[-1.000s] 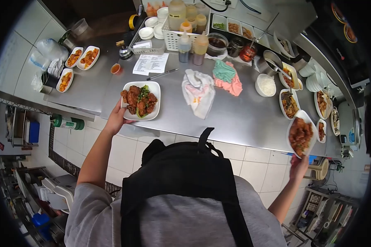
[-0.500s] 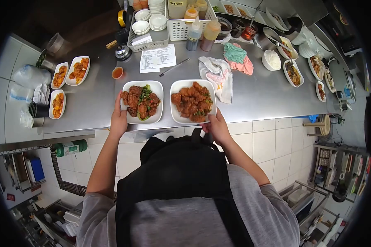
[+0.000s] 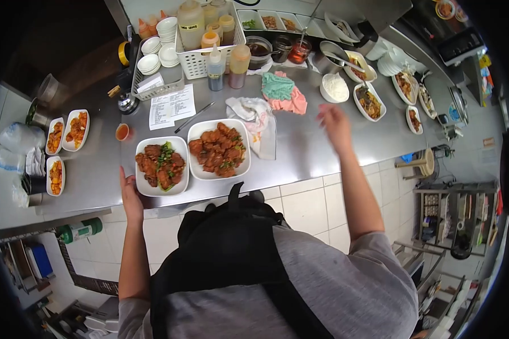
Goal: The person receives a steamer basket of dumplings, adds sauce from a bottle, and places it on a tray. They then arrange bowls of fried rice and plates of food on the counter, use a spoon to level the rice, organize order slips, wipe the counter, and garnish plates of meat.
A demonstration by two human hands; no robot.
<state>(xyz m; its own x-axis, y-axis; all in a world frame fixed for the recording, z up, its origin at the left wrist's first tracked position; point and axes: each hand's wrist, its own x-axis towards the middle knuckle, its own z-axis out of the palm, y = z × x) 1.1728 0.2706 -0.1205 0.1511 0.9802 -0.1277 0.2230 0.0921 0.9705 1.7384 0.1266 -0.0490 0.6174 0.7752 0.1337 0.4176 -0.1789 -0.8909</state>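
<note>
Two white square dishes stand side by side near the counter's front edge. The left dish (image 3: 162,191) bears glazed meat pieces with green garnish, the right dish (image 3: 220,174) browned fried pieces. My left hand (image 3: 131,195) is beside the left dish's outer side, fingers apart and pointing forward. Out over the counter to the right is my right hand (image 3: 335,125), its fingers spread and slightly blurred, holding nothing. It is just in front of a bowl of white rice (image 3: 335,88) and near an oval dish of food (image 3: 370,102).
Printed papers (image 3: 171,105), a pen (image 3: 194,117) and a small sauce cup (image 3: 123,132) lie behind the dishes. Cloths (image 3: 283,92), squeeze bottles (image 3: 239,66) and a white basket (image 3: 195,63) stand farther back. Small food dishes (image 3: 76,130) sit at left.
My right hand has let go of the right dish and moved out to the right. The two dishes now sit closer together. The view has shifted toward the right.
</note>
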